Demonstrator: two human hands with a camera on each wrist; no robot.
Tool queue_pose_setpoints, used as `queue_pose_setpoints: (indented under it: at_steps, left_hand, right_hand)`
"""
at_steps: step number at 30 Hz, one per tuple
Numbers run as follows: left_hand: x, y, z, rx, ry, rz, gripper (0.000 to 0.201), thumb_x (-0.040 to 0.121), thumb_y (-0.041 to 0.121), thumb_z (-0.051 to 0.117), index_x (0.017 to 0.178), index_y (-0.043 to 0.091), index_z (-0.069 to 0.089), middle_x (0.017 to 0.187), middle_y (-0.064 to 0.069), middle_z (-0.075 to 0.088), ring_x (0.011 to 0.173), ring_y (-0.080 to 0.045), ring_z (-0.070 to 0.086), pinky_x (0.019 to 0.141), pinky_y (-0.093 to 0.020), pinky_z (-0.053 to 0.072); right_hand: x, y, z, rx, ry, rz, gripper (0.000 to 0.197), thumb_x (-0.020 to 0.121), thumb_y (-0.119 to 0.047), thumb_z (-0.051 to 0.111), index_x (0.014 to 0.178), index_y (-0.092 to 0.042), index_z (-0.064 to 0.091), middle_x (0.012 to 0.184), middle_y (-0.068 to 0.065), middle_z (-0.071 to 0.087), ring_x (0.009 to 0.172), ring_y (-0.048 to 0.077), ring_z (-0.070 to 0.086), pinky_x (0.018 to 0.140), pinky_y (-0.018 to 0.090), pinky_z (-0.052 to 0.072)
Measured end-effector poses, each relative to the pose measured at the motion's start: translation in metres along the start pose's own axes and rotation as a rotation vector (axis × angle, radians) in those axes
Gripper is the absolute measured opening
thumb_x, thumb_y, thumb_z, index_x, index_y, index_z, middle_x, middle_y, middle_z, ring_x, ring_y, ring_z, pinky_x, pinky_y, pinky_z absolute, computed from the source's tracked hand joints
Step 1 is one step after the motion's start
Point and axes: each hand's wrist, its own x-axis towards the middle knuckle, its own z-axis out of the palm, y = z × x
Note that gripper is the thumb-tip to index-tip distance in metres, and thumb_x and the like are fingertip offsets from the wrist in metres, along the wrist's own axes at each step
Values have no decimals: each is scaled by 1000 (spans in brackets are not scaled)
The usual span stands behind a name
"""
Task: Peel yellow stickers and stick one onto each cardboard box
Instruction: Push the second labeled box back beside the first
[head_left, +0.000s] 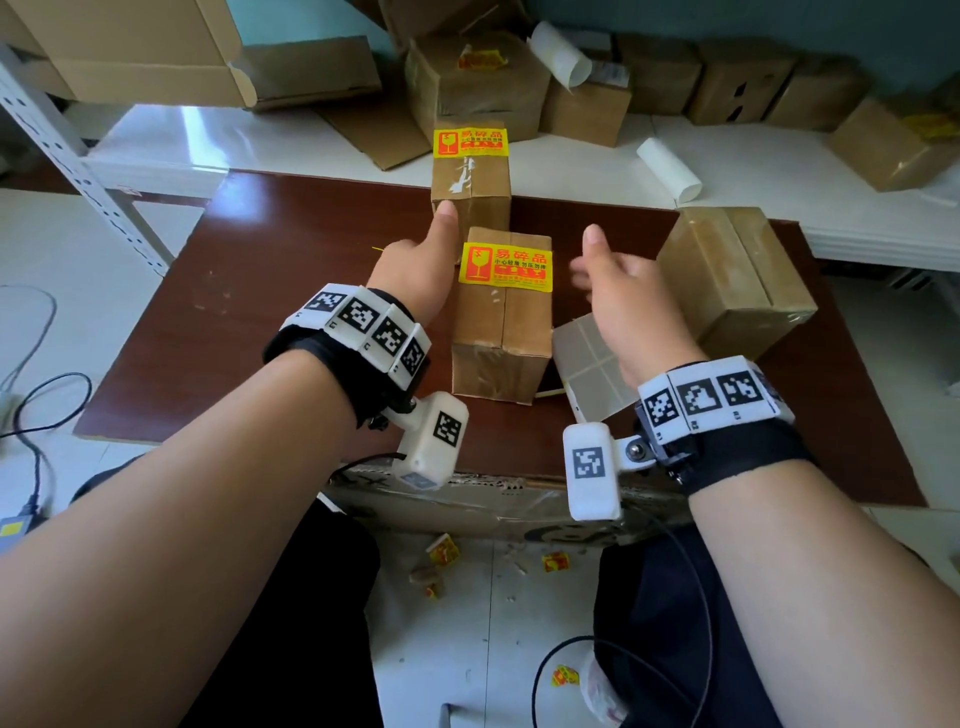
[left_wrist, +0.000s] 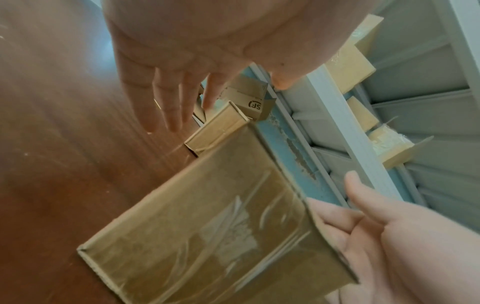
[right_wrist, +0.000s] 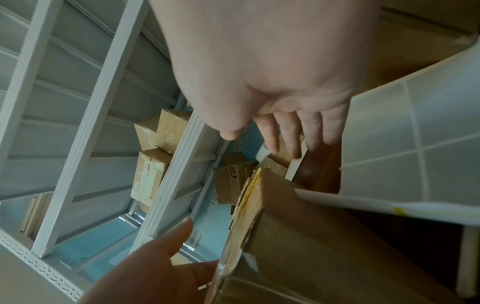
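- The left hand (head_left: 415, 265) hangs over the brown table (head_left: 270, 291) at about ten o'clock from the near box (head_left: 501, 332), fingers spread straight and relaxed, thumb pointing up toward the far box (head_left: 470, 176). It holds nothing; from the head view I cannot tell whether the thumb tip touches that far box or only overlaps it.
- The right hand (head_left: 621, 291) floats at about two o'clock from the near box — thumb raised, fingers extended and slightly blurred, nothing in its grasp and apart from the cardboard.
- In the left wrist view the left hand's fingers (left_wrist: 166, 111) reach out flat above the table, clear of the surface.
- The near box already wears a yellow sticker (head_left: 505, 270) on the far part of its top; the far box at twelve o'clock carries its own yellow label (head_left: 470, 141).
- A third box (head_left: 737, 280) stands at three o'clock, tilted, its visible faces bare of any sticker.
- A backing sheet (head_left: 589, 364), its squares peeled, lies just beside the near box under the right wrist.
- Crumpled sticker scraps (head_left: 444, 551) dot the floor at six o'clock.
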Motion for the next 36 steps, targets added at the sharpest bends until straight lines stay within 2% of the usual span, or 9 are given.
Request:
queue_pose_setpoints:
  at_steps: [5, 10, 13, 16, 18, 21, 26, 31, 36]
  left_hand:
    - [-3, -6, -2, -75, -83, -62, 127, 56, 102, 25, 132, 8, 66, 119, -12, 74, 108, -35, 72, 102, -51, 56]
    - [-8, 1, -9, -242, 36, -56, 108, 69, 94, 32, 119, 7, 72, 107, -13, 78, 95, -33, 76, 93, -50, 61]
    - [-11, 15, -18, -410, 73, 33, 78, 95, 77, 40, 101, 10, 78, 88, -4, 80, 80, -20, 76, 74, -32, 62]
    - [-16, 20, -16, -594, -9, 167, 57, 107, 58, 43, 90, 14, 76, 62, 9, 69, 60, -9, 64, 57, -23, 51]
    - [-23, 22, -11, -743, -67, 210, 50, 105, 52, 50, 102, 10, 78, 78, 2, 76, 74, -16, 69, 69, -32, 55]
    - [-26, 26, 0, -838, -184, 245, 59, 99, 53, 49, 122, 6, 75, 118, -13, 78, 101, -27, 72, 88, -45, 57]
    - [-25, 48, 23, -913, -275, 195, 58, 109, 47, 37, 140, 7, 65, 122, -5, 74, 98, -19, 69, 73, -28, 54]
    - [-19, 62, 55, -814, -331, 114, 60, 103, 57, 42, 149, 21, 57, 146, -1, 65, 138, -20, 56, 117, -42, 37]
    - [-9, 56, 73, -818, -526, 55, 31, 108, 30, 45, 115, 14, 70, 83, 4, 80, 65, -6, 76, 46, -18, 54]
  right_hand:
    - [-7, -3, 5, -49, -50, -12, 58, 111, -63, 38, 100, -24, 80, 107, -2, 79, 105, 17, 69, 90, 37, 46]
    - [-12, -10, 7, 135, -42, -20, 45, 111, -55, 48, 103, -25, 80, 112, -6, 79, 112, 10, 68, 85, 24, 44]
    - [-19, -22, 5, 300, 10, -96, 36, 111, -46, 54, 87, -31, 76, 96, -8, 81, 95, -4, 70, 80, 12, 51]
    - [-25, -28, 4, 475, 65, -228, 30, 108, -45, 59, 98, -28, 80, 110, 1, 82, 112, 15, 75, 109, 42, 57]
    - [-27, -30, 1, 548, 92, -292, 36, 103, -53, 57, 111, -27, 81, 121, -1, 80, 121, 16, 72, 115, 55, 52]
    - [-26, -31, -5, 577, 140, -334, 48, 98, -62, 52, 123, -30, 78, 134, -6, 75, 129, 9, 67, 119, 50, 49]
    - [-5, -30, -15, 553, 90, -209, 79, 90, -81, 45, 148, -32, 65, 146, -16, 68, 139, 3, 59, 126, 45, 40]
    - [22, -20, -18, 618, -3, -73, 68, 96, -83, 37, 143, -43, 67, 140, -14, 72, 138, 11, 62, 125, 52, 37]
    - [65, 11, -16, 607, -150, 96, 99, 69, -105, 56, 153, -54, 52, 159, -12, 57, 154, 22, 47, 129, 64, 25]
